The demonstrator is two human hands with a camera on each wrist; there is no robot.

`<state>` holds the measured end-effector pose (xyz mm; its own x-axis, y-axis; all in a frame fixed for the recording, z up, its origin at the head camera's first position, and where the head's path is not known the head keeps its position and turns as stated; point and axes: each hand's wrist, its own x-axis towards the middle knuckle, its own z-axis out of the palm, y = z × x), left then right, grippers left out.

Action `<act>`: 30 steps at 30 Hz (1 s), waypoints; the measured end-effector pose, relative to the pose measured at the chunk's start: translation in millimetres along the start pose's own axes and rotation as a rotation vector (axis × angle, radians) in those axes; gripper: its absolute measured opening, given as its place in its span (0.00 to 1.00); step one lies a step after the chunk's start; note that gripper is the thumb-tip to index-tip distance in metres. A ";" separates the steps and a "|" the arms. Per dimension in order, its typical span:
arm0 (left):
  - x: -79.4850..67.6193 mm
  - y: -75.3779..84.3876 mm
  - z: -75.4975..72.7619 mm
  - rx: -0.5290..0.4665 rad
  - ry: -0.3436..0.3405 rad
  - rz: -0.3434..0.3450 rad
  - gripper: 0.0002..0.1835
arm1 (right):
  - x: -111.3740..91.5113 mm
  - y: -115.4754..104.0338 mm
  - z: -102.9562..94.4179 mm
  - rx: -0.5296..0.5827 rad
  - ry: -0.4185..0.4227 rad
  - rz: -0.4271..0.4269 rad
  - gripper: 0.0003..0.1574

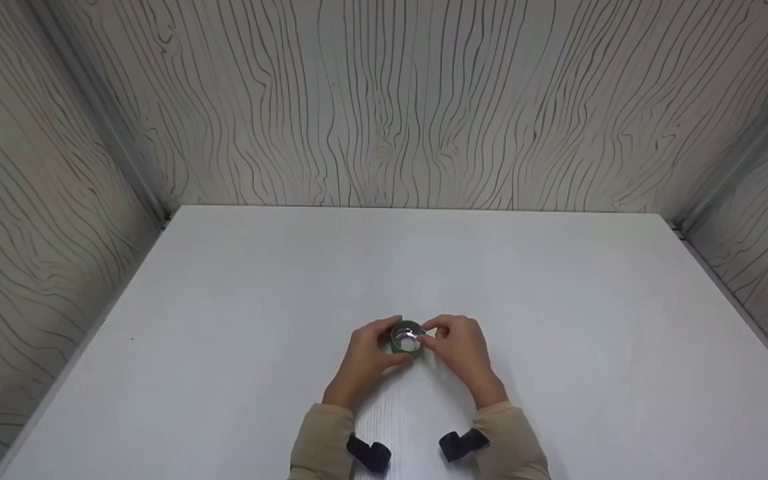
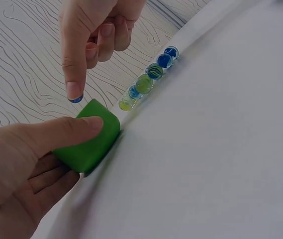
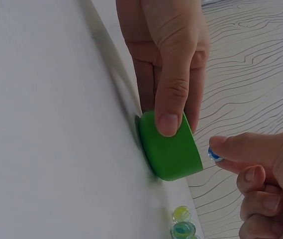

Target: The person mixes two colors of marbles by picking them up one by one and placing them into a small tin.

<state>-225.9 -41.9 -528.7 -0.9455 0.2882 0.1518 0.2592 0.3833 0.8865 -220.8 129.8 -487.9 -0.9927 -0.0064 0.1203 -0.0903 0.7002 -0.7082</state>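
Note:
A small green cup (image 2: 99,142) with a shiny inside stands on the white table. My left hand (image 1: 365,357) grips it from the side, thumb on the near wall and fingers around the far side. Just over the cup's rim, my right hand (image 1: 465,347) pinches a blue glass marble (image 3: 214,154) between thumb and index finger. The other right fingers are curled in, as the right wrist view shows. In the left wrist view, the fingertip covers most of this marble.
Beyond the cup, several blue, green and yellow glass marbles (image 2: 144,83) lie in a line on the white table (image 1: 257,280). Wood-patterned panels (image 1: 384,100) rise behind the table and at both sides. Dark devices (image 1: 372,457) are strapped at both sleeves.

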 end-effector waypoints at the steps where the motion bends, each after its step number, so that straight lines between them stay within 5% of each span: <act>1: 0.2 0.0 0.0 -0.002 -0.001 -0.002 0.34 | -0.2 -0.3 0.3 -0.001 0.000 0.001 0.08; 30: 1.0 -1.0 1.1 0.043 0.018 0.009 0.32 | -1.6 1.4 7.8 -0.011 -0.022 -0.018 0.07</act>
<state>-226.9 -41.0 -529.9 -0.9465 0.2757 0.1680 0.2755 0.4184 0.8655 -219.9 125.2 -494.5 -0.9925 -0.0343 0.1177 -0.1073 0.7073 -0.6987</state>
